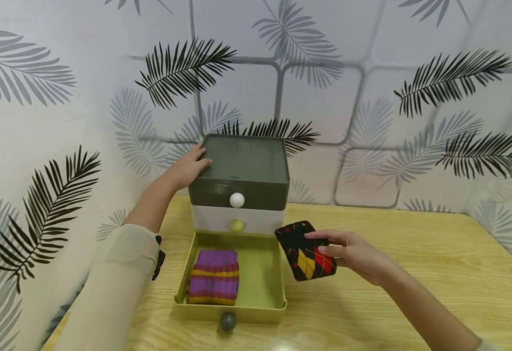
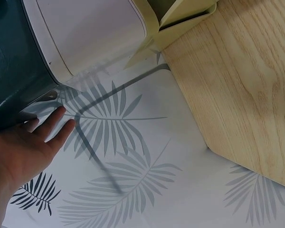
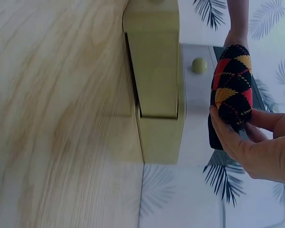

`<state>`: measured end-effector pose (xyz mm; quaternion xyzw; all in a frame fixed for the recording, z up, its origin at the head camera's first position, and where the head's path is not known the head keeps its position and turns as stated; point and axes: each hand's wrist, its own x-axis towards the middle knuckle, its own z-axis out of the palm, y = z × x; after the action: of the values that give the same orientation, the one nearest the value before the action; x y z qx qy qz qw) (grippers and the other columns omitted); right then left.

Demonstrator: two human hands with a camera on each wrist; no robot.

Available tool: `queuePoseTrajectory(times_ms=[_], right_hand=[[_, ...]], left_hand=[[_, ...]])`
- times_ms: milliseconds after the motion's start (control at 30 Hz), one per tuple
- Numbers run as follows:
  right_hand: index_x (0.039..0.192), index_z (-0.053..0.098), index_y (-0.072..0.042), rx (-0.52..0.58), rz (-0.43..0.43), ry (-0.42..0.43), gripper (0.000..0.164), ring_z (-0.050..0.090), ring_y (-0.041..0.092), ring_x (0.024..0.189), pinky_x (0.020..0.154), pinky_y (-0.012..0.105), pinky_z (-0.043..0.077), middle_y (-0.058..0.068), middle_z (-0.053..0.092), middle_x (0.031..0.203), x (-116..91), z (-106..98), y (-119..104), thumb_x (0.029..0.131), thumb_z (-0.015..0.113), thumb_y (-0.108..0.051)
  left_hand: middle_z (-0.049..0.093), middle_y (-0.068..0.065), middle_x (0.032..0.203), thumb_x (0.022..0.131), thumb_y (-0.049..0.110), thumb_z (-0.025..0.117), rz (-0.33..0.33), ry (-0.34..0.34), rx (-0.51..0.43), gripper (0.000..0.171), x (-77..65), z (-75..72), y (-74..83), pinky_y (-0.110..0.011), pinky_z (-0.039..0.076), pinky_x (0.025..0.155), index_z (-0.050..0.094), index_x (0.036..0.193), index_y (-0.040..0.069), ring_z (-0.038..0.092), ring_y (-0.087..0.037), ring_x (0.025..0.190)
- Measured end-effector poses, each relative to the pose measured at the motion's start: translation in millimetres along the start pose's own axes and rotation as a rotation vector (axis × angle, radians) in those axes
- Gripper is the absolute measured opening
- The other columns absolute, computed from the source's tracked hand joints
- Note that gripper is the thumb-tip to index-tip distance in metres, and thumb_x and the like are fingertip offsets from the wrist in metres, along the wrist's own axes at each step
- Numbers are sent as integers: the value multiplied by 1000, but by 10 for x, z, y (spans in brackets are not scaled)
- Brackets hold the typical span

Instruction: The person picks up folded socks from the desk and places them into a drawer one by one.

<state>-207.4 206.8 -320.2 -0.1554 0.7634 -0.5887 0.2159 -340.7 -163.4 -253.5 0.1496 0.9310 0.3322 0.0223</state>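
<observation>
A small drawer unit (image 1: 247, 158) has a dark green top tier, a white middle tier and a yellow-green bottom drawer (image 1: 260, 268) pulled out. In that drawer, on its left side, lies a folded purple striped sock (image 1: 214, 278). My left hand (image 1: 187, 168) rests on the unit's top left edge; in the left wrist view the left hand's fingers (image 2: 57, 126) extend beside the dark tier. Just right of the drawer, my right hand (image 1: 356, 253) pinches a folded black argyle sock (image 1: 306, 253) with red and yellow diamonds, raised above the table.
The wooden table (image 1: 396, 263) extends to the right of the drawer unit. A leaf-patterned wall covering (image 1: 317, 107) stands directly behind it. A grey ball knob (image 1: 228, 321) sticks out from the open drawer's front.
</observation>
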Motion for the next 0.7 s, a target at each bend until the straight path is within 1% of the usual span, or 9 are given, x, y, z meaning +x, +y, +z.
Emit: queuePoseTrajectory(times_ms=[200, 267, 400, 533, 600, 700], right_hand=[[134, 47, -1, 17, -6, -42, 43, 50, 25, 110, 93, 42, 41, 21, 38, 137, 73, 218, -42, 94, 53, -16], [134, 48, -2, 14, -8, -38, 43, 49, 27, 113, 93, 44, 40, 21, 36, 138, 94, 281, -50, 94, 54, -17], [132, 52, -5, -36, -20, -7, 43, 47, 29, 115, 92, 45, 41, 20, 34, 140, 146, 418, -50, 92, 57, -21], [129, 55, -5, -66, -31, 17, 40, 54, 26, 104, 83, 39, 48, 18, 41, 135, 211, 575, -40, 91, 59, -20], [128, 56, -6, -106, -48, 22, 39, 57, 23, 97, 78, 35, 49, 18, 44, 132, 248, 652, -32, 91, 59, -19], [128, 56, -5, -184, -86, 20, 37, 59, 19, 88, 70, 30, 49, 17, 49, 128, 303, 761, -9, 92, 57, -17]], left_hand=[[-5, -14, 152, 101, 30, 30, -8, 0, -3, 59, -11, -7, 16, -48, 6, 108, 10, 147, -1, -3, -30, 137], [-5, -14, 152, 101, 29, 31, -7, 1, -8, 59, -9, -7, 23, -48, 6, 108, 10, 147, -1, -3, -30, 137], [-4, -14, 152, 101, 29, 31, -3, 2, -5, 58, -21, -16, 38, -48, 6, 108, 11, 146, -2, -3, -30, 137], [-4, -15, 152, 101, 29, 31, 2, -1, -1, 59, -42, -22, 64, -48, 6, 108, 11, 146, -2, -2, -31, 137], [-5, -14, 152, 101, 30, 31, -1, -2, 1, 59, -46, -21, 65, -48, 6, 108, 10, 147, -1, -3, -30, 137], [-5, -11, 152, 100, 35, 31, 3, -1, -3, 61, -25, -13, 29, -48, 5, 108, 10, 147, 1, -3, -29, 137]])
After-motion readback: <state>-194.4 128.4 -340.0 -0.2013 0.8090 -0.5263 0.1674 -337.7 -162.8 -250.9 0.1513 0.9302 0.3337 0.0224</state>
